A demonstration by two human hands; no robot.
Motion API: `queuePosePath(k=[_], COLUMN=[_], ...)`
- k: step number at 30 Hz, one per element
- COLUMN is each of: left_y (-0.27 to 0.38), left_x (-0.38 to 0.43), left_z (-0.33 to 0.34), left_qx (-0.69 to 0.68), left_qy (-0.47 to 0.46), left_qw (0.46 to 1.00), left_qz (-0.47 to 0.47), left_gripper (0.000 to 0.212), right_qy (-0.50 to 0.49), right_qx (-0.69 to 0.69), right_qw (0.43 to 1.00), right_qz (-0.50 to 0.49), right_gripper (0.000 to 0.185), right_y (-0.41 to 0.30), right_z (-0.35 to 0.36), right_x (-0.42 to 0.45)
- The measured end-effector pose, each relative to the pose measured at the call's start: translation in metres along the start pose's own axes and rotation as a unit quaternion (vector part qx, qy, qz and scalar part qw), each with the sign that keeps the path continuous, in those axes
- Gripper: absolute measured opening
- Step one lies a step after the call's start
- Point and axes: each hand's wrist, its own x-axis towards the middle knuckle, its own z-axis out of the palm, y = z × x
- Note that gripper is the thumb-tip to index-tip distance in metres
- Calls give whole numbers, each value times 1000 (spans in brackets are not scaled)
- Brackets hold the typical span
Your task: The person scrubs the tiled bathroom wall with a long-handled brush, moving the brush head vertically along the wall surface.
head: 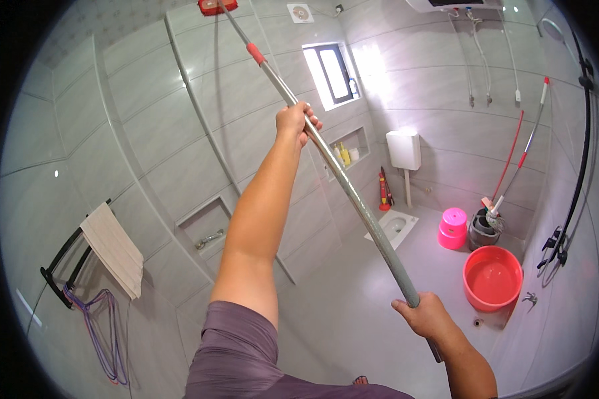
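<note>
A long metal telescopic pole (352,189) with a red collar runs diagonally across the view. Around its upper part my left hand (295,122) is closed, arm stretched out. My right hand (426,316) grips the lower part, with the pole's end sticking out below it. At the far top end, a red brush head (217,6) is at the tiled wall, high up and partly cut off by the picture's edge.
A squat toilet (395,227) is set in the floor. To the right stand pink stools (452,229), a mop bucket (481,232) with mops and a red basin (492,279). A towel (114,249) and hangers (105,339) hang from a rack at left. One sandalled foot shows below.
</note>
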Motion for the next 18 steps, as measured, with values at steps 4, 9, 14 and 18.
queuePosePath(k=[4, 9, 14, 18], left_y=[-30, -132, -271, -354], left_x=[-1, -39, -187, -319], left_z=[-8, -44, -79, -91], left_qx=[101, 133, 155, 153], left_qy=[63, 96, -11, -31], left_qw=[993, 986, 943, 880], left_qz=[15, -32, -294, -450], left_gripper=[12, 22, 42, 43], right_qy=[5, 29, 16, -7], right_qx=[3, -104, -163, -71], right_qw=[1000, 992, 955, 956], right_qz=[4, 64, 248, 285], right_gripper=[39, 33, 35, 36], right_y=[47, 201, 368, 441], right_z=[20, 62, 71, 80], right_x=[1, -66, -229, -370])
